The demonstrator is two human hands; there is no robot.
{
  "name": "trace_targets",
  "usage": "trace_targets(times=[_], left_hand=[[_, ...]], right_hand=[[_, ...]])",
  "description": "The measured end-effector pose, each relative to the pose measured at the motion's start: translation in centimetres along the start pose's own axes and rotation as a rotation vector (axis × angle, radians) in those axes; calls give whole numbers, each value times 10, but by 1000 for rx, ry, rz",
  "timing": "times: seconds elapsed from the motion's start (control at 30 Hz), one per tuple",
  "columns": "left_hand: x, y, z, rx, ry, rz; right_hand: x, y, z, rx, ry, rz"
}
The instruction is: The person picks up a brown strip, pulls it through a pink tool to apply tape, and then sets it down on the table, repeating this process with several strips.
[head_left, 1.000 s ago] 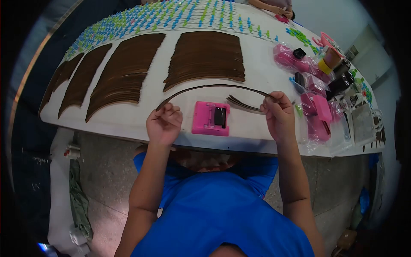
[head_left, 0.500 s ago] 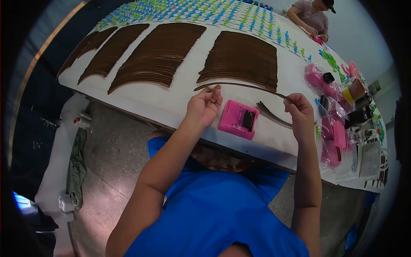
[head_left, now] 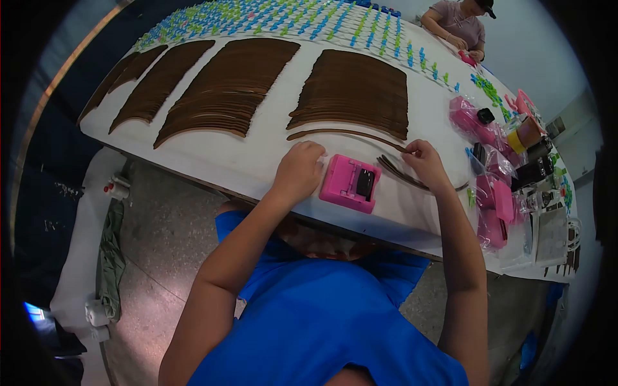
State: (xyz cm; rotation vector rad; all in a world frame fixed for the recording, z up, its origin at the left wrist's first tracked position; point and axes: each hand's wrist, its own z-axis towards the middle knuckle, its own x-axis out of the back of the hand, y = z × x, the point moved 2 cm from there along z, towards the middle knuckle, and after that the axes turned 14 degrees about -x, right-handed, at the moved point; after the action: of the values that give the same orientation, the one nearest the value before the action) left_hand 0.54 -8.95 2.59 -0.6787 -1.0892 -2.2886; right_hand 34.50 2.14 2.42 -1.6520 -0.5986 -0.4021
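A thin, curved brown strip (head_left: pixel 347 130) lies along the front edge of a row of similar brown strips (head_left: pixel 353 90). Its right end is pinched between the thumb and fingers of my right hand (head_left: pixel 426 166). My left hand (head_left: pixel 300 168) rests below the strip's left end, apart from it, with its fingers curled in and nothing visible in them. Close to its right side stands a pink device with a black part (head_left: pixel 349 183). A few loose brown strips (head_left: pixel 394 168) lie between that device and my right hand, which partly covers them.
More rows of brown strips (head_left: pixel 225 87) spread to the left on the white table (head_left: pixel 277 145). Many blue and green pieces (head_left: pixel 309 19) cover the far side. At right sit pink items in plastic bags (head_left: pixel 473 119) and tape rolls (head_left: pixel 524 135). Another person (head_left: pixel 457 26) works at the far right.
The strip has come down beside the front of the row. My left hand has turned over and drawn off the strip; my right hand has moved left and slightly down, still pinching its end.
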Motion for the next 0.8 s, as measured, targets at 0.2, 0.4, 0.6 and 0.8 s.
trace_targets(times=[0.2,0.4,0.6,0.8], left_hand=[[2,10,5,-144,-91,199],[-4,3,9,-192,-98,237],[-6,4,13,-202,-126,280],[-7,1,17,-280,-97,327]], right_hand=[[-7,1,6,74,104,-196],[-3,-11,-24,188,317,-340],[-14,-39,-71,258,280,-494],[-29,-59,-80,143,209,-622]])
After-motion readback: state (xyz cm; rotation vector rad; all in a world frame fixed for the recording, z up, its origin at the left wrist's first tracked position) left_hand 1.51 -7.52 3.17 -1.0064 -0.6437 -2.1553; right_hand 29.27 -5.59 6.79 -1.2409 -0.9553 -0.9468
